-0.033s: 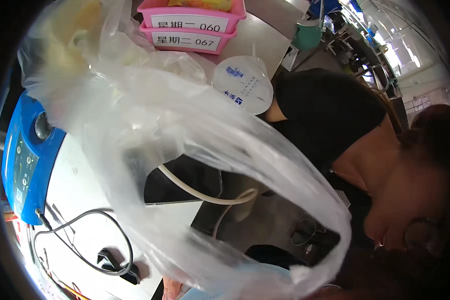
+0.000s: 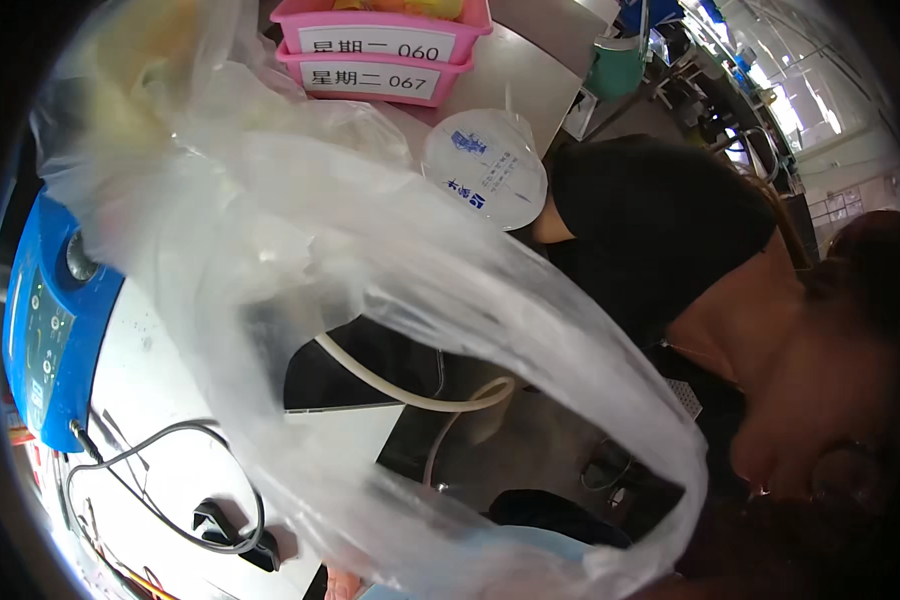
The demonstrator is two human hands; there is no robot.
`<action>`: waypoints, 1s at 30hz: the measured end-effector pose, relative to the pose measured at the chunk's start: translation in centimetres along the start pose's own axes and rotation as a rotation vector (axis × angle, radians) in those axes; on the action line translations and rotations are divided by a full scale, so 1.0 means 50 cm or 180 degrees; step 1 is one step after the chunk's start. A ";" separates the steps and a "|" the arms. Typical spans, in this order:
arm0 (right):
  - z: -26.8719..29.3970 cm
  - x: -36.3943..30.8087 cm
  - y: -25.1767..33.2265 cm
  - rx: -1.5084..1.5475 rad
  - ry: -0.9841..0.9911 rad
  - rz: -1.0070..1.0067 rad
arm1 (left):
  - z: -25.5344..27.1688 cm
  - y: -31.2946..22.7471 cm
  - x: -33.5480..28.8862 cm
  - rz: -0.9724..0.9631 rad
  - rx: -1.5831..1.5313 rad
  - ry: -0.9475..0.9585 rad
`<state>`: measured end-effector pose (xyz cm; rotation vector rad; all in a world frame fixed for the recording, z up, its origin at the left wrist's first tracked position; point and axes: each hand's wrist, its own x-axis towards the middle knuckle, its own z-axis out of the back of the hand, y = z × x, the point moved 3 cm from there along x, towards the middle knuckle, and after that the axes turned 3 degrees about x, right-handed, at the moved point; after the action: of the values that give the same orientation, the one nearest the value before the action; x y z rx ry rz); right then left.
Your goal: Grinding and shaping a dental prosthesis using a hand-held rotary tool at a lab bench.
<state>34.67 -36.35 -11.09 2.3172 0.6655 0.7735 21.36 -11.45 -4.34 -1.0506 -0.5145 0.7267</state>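
Note:
A translucent white plastic bag [image 2: 300, 210] fills much of the view, close up and blurred. Yellowish contents [image 2: 155, 75] show through its upper left part. Its long handle loop stretches toward the lower right, leaving a wide gap through which the desk and floor show. At the bottom edge, a small part of my left hand [image 2: 343, 583] shows beside the bag's lower side; most of its fingers are hidden. Light blue cloth [image 2: 540, 541] lies behind the loop's lower strand. My right hand cannot be made out; whatever holds the loop is hidden or blurred.
A blue control box [image 2: 55, 320] with a knob and black cable [image 2: 185, 425] stands left. Stacked pink bins [image 2: 375, 78] are at the top. Another person in a black top [image 2: 660, 220] is at right, beside a round white lid [image 2: 485, 168]. A cream tube [image 2: 400, 390] hangs past the desk edge.
The bag's loop has shifted very slightly, and less of my left hand shows at the bottom edge. Everything else looks the same.

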 end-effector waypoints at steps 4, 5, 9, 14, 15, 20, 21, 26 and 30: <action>0.020 -0.005 0.008 0.0061 -0.0018 -0.0009 | -0.001 -0.004 0.000 -0.0011 0.0055 -0.0020; 0.022 -0.007 0.010 0.0055 -0.0029 -0.0002 | 0.001 -0.006 0.000 -0.0025 0.0061 -0.0020; 0.026 -0.012 0.025 0.0091 -0.0019 0.0036 | 0.018 -0.013 -0.004 -0.0087 0.0028 -0.0033; 0.003 -0.021 0.054 0.0073 -0.0018 0.0093 | 0.084 -0.022 -0.018 -0.0261 -0.0150 -0.0030; -0.006 -0.020 0.055 0.0107 -0.0007 0.0109 | 0.111 -0.023 -0.025 -0.0335 -0.0204 -0.0045; -0.050 -0.033 0.057 0.0168 -0.0517 0.0274 | 0.287 -0.026 -0.087 -0.0705 -0.0659 -0.0125; -0.051 -0.034 0.054 0.0186 -0.0514 0.0374 | 0.318 -0.020 -0.097 -0.0786 -0.0813 -0.0094; -0.127 -0.038 -0.041 0.0450 -0.0268 0.0430 | 0.470 0.056 -0.133 -0.1143 -0.1595 0.0208; -0.307 -0.016 -0.064 -0.0107 0.0036 0.0326 | 0.482 0.144 -0.109 -0.0502 -0.1210 -0.0227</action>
<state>23.12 -28.81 -3.57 2.3326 0.5380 0.8382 -0.97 0.88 -1.07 -1.3226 -0.8095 0.5382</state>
